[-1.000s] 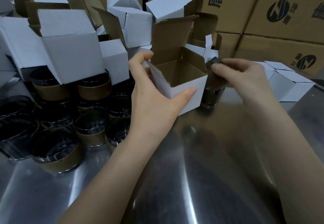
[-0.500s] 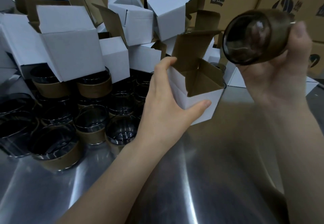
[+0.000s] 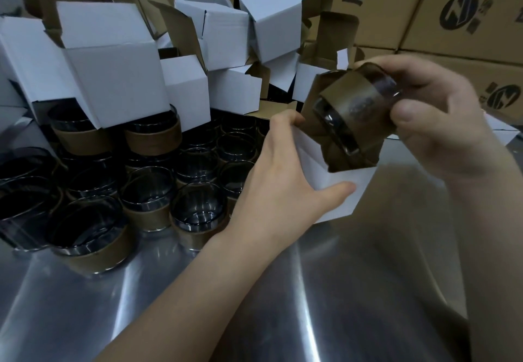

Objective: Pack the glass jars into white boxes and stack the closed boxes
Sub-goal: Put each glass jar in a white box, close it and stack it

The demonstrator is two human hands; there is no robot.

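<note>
right hand (image 3: 441,123) curls round a jar (image 3: 353,112) at the white box (image 3: 339,208) gripped by left hand (image 3: 280,186), loose jars (image 3: 198,211) crowding beside.

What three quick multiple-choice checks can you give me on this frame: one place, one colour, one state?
1. Where is the jar that the right hand grips?
A. Standing on the steel table
B. Tilted at the mouth of the white box
C. Inside a brown carton

2. What colour is the band round that jar?
A. Red
B. Blue
C. Brown

3. How is the white box that the left hand holds?
A. Open, flaps up
B. Closed and stacked
C. Flattened

Answers:
1 B, the jar leans between the box's raised flaps.
2 C, its paper sleeve is brown.
3 A, the brown insides of the flaps stand open around the jar.
</note>
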